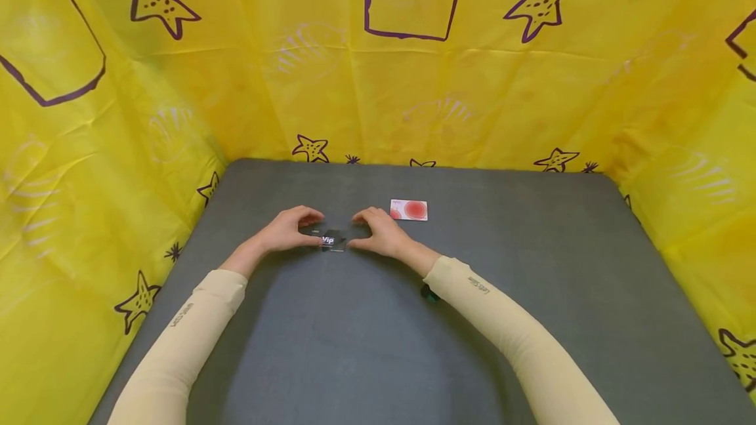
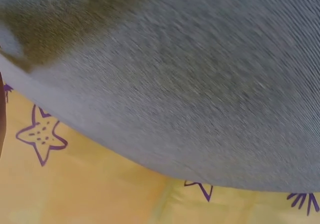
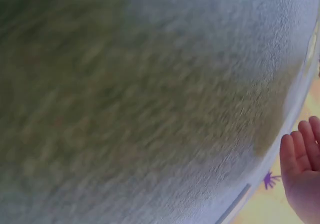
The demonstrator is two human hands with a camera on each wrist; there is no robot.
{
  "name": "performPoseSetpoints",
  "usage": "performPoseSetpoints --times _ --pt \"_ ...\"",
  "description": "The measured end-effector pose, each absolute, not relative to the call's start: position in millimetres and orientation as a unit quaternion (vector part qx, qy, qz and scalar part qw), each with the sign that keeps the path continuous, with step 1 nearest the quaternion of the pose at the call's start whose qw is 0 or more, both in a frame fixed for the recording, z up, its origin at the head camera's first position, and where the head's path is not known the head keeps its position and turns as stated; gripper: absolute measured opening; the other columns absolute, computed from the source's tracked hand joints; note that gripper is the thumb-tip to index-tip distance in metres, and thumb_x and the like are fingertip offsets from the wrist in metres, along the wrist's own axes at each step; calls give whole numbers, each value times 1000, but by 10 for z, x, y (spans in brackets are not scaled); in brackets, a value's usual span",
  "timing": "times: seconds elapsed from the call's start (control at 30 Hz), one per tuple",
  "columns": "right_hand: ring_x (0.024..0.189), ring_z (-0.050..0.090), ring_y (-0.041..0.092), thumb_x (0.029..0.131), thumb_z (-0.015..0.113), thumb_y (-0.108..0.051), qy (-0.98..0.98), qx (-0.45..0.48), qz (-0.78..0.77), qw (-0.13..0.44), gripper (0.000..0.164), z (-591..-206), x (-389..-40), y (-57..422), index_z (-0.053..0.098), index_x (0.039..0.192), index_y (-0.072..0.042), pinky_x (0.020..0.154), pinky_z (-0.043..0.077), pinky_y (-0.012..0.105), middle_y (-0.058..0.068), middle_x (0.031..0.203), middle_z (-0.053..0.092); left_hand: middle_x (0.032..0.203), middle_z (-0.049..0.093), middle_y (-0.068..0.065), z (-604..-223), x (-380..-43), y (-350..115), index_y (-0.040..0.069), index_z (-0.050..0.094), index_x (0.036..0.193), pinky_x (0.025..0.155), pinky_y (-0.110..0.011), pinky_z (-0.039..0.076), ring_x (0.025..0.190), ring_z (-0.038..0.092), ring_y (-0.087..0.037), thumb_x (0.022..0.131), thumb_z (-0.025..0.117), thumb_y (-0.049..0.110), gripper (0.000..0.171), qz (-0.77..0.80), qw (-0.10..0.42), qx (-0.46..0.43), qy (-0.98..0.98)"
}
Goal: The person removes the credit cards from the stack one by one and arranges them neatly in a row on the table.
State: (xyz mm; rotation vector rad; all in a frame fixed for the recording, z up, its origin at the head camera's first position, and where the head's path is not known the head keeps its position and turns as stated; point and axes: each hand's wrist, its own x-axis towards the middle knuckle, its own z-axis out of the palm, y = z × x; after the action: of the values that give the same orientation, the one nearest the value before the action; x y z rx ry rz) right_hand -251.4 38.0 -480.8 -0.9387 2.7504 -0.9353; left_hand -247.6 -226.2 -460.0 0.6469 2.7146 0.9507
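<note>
In the head view a dark card (image 1: 336,246) printed "Vip" lies on the grey table between the two hands. At its left side is my left hand (image 1: 286,229), fingers and thumb curved apart, the thumb tip overlapping the card; whether it touches is unclear. My right hand (image 1: 382,235) curves in the same way on the right, its thumb tip close to the card's right edge. In the right wrist view the right hand (image 3: 305,179) shows loosely bent fingers and nothing held. Only a sliver of the left hand (image 2: 2,116) appears in the left wrist view.
A white card with red circles (image 1: 409,210) lies just beyond the right hand. The grey tabletop (image 1: 331,346) ends at yellow cloth walls (image 1: 378,103) on the far side and both sides. Something small and dark green (image 1: 430,293) shows beneath the right sleeve.
</note>
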Motion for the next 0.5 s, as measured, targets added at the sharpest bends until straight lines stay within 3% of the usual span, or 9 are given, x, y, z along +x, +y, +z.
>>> performPoseSetpoints --times 0.3,0.5 --pt "97 55 24 81 81 -26 878 -309 -366 8 50 -4820 -2519 612 62 120 -2 88 45 35 13 110 62 122 61 -12 -4648 -2496 -2091 2 60 125 101 -43 43 115 57 -28 80 82 28 56 383 81 212 896" --pt "99 56 23 81 81 -22 868 -286 -406 -3 48 -4821 -2540 806 62 121 -2 90 47 35 14 111 62 126 60 -12 -4677 -2551 -1927 2 58 127 103 -43 42 119 56 -27 81 81 28 57 424 70 214 877"
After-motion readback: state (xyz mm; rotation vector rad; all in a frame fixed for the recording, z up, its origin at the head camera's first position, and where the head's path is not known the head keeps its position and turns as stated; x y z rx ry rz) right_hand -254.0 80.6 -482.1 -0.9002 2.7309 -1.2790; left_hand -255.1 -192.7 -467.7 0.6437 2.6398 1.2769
